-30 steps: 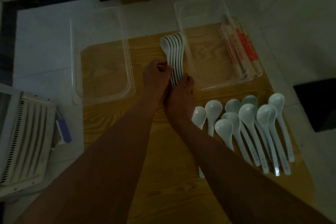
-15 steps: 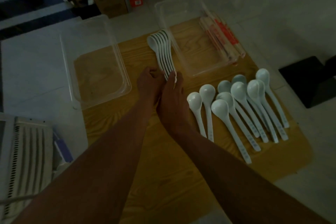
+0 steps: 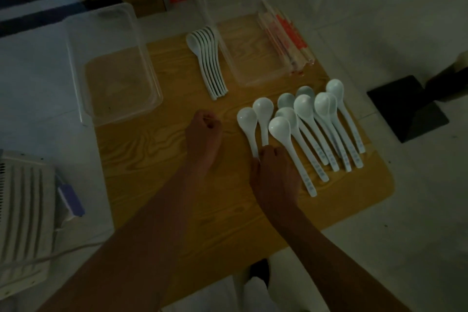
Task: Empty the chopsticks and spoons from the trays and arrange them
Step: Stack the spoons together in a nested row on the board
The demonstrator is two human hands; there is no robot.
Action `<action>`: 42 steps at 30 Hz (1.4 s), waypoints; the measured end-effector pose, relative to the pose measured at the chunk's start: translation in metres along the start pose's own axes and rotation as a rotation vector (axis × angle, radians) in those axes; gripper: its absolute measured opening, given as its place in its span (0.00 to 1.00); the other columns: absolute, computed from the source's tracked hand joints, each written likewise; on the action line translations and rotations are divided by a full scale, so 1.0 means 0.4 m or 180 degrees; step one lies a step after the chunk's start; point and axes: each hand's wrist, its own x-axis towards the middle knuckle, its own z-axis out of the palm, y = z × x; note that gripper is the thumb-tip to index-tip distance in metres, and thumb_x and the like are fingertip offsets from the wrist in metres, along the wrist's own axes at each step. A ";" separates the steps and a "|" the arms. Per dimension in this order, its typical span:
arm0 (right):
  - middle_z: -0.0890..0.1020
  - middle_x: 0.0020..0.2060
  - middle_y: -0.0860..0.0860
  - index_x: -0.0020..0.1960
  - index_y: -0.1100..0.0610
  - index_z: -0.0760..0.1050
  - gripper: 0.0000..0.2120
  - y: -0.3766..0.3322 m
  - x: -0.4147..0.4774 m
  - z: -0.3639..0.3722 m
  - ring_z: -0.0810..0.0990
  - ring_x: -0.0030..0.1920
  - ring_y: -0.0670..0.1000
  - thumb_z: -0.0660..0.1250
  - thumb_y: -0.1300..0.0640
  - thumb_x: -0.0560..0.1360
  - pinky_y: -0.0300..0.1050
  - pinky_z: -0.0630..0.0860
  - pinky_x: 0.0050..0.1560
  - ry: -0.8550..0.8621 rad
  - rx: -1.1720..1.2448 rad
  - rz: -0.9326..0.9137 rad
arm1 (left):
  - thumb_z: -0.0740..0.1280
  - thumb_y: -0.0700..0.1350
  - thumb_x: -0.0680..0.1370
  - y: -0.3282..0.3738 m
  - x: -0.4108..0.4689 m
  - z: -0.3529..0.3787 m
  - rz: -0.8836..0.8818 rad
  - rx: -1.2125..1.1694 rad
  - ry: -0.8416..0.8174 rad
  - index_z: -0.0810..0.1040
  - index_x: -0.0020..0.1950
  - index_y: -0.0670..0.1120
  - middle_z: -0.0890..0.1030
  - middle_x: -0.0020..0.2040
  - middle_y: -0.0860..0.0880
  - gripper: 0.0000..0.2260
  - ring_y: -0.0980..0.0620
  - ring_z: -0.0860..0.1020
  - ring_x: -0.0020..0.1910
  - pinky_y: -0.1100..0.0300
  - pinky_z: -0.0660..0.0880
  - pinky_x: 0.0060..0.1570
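On the grainy yellow wooden board (image 3: 152, 159), a nested row of glossy white ceramic soup spoons (image 3: 208, 63) lies between 2 clear rectangular plastic trays: the left tray (image 3: 114, 78) and the right tray (image 3: 248, 53), with paper-sleeved wooden chopsticks (image 3: 286, 40) along its right wall. The left hand (image 3: 204, 132) is a fist holding nothing. The right hand (image 3: 274, 175) curls over handle ends of the loose white spoons (image 3: 304, 109); whether it pinches one I cannot tell
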 end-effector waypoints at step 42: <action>0.69 0.69 0.57 0.75 0.60 0.58 0.25 -0.208 0.240 0.088 0.77 0.59 0.55 0.59 0.54 0.81 0.43 0.72 0.46 0.0102 0.0829 -0.0467 | 0.64 0.46 0.79 0.031 0.125 -0.028 -0.0037 0.0535 0.0725 0.80 0.53 0.42 0.82 0.49 0.45 0.09 0.49 0.79 0.49 0.60 0.71 0.44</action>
